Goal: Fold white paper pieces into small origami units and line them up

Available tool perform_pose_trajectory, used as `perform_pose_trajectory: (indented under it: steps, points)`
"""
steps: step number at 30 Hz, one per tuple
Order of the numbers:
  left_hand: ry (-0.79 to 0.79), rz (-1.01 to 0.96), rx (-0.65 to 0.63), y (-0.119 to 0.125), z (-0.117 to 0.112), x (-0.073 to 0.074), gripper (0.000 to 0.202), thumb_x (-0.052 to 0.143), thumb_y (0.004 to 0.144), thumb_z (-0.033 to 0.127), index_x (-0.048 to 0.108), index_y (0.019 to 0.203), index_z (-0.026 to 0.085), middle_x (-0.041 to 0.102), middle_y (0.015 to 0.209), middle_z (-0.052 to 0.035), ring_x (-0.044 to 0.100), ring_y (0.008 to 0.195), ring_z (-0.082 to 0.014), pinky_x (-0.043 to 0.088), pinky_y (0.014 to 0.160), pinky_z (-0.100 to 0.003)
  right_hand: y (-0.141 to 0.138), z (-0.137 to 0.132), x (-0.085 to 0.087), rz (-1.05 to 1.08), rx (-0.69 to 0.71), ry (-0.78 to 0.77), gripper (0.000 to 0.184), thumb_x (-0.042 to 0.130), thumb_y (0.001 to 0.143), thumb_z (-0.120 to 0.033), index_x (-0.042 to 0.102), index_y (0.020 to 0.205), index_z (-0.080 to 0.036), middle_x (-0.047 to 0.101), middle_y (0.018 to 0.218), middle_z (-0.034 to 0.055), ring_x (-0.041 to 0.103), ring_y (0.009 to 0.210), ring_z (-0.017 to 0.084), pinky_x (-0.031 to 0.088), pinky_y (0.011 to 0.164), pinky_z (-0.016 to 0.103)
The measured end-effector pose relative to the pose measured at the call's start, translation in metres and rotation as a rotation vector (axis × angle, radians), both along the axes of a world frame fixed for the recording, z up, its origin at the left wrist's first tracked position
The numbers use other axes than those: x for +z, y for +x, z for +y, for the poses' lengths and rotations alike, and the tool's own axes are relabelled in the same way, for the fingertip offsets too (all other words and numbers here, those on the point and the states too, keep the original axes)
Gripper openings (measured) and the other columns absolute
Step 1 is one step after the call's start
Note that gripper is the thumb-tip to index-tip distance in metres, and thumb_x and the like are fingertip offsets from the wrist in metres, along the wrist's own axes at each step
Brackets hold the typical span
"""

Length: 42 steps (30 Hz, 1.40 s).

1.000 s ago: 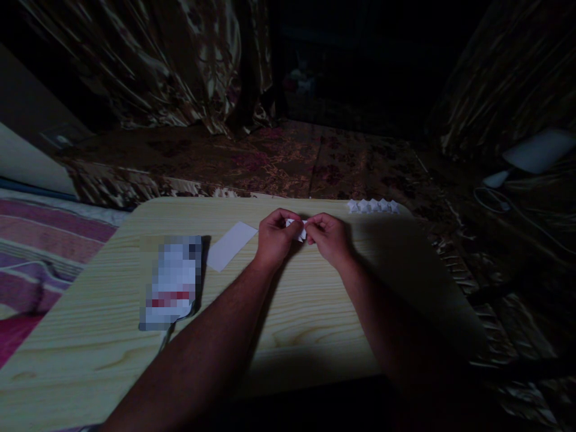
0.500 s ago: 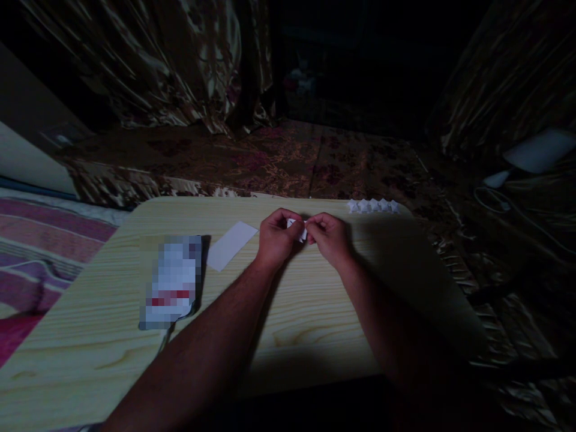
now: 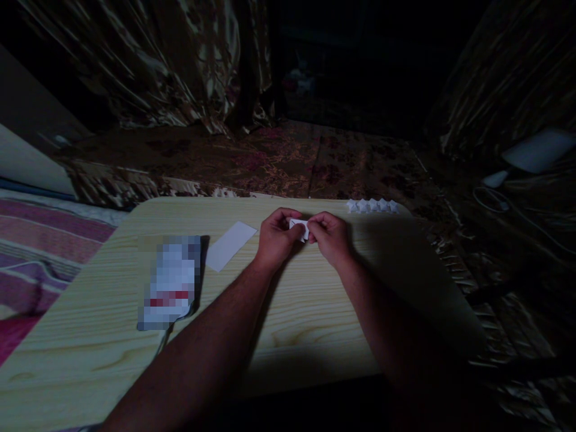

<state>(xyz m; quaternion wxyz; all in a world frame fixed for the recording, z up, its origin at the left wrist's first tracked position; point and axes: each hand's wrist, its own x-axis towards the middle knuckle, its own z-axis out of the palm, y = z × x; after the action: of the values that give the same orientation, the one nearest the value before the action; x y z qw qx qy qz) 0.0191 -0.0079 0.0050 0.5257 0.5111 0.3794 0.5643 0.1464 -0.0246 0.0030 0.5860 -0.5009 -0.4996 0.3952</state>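
Observation:
A small folded piece of white paper (image 3: 299, 230) is pinched between my two hands above the table's far half. My left hand (image 3: 278, 236) is closed on its left side, thumb lying across the paper. At the right side, the thumb and fingertips of my right hand (image 3: 329, 234) grip its edge. White paper (image 3: 231, 246), flat and rectangular, lies just left of my left hand. Along the far right edge sits a row of several small white folded paper stars (image 3: 372, 206).
The wood-grain table (image 3: 310, 327) has rounded corners. On its left lies a blurred-out device (image 3: 173, 282) with a cable. A striped bed cover (image 3: 45, 246) is at the left, patterned curtains (image 3: 202, 66) behind, and a white lamp (image 3: 537, 150) at the right.
The folded paper has turned a little and more of its face shows between my hands. Both hands keep nearly the same place.

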Motion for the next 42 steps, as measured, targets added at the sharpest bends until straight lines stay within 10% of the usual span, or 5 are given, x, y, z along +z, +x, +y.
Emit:
perform_pose_trajectory:
  steps: [42]
  points:
    - [0.026, -0.013, 0.078, -0.0006, 0.0015, -0.0049, 0.014, 0.073, 0.064, 0.023, 0.065, 0.075, 0.017, 0.061, 0.061, 0.0012, 0.052, 0.051, -0.0101, 0.04, 0.05, -0.022, -0.001, -0.0012, -0.0014, -0.007, 0.049, 0.01, 0.017, 0.063, 0.074, -0.034, 0.062, 0.08, -0.018, 0.058, 0.054, -0.0033, 0.053, 0.048, 0.01, 0.043, 0.049, 0.022]
